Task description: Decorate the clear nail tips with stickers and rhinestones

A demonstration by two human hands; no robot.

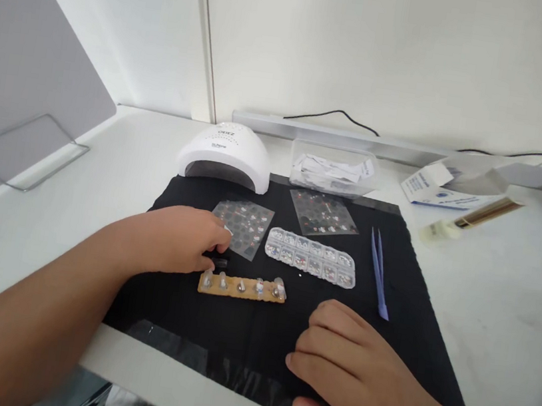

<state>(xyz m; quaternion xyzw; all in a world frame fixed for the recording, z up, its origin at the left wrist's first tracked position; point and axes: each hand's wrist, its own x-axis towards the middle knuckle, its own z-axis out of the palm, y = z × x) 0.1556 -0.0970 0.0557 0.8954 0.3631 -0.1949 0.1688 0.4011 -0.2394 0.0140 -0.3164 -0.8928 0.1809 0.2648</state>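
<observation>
My left hand (pixel 190 240) is over the left side of the black mat, its fingers bent and the thumb apart from them. Its thumb is close to the left end of a tan strip (pixel 249 289) that holds several small nail tips upright. Beside the fingertips lies a small dark, shiny piece (pixel 221 263), and behind them a clear sticker sheet (pixel 250 224), partly covered by the hand. My right hand (pixel 346 368) rests on the mat at the lower right with loosely bent fingers, the thumb apart, holding nothing that I can see. A clear compartment box (pixel 311 257) of tiny decorations sits behind the strip.
Purple tweezers (pixel 380 275) lie on the right of the black mat (pixel 242 333). A second sticker sheet (pixel 323 215) lies farther back. Behind stand a white nail lamp (pixel 228 150), a clear tray (pixel 334 168) with paper strips, an opened carton (pixel 450 184) and a brush (pixel 470 221).
</observation>
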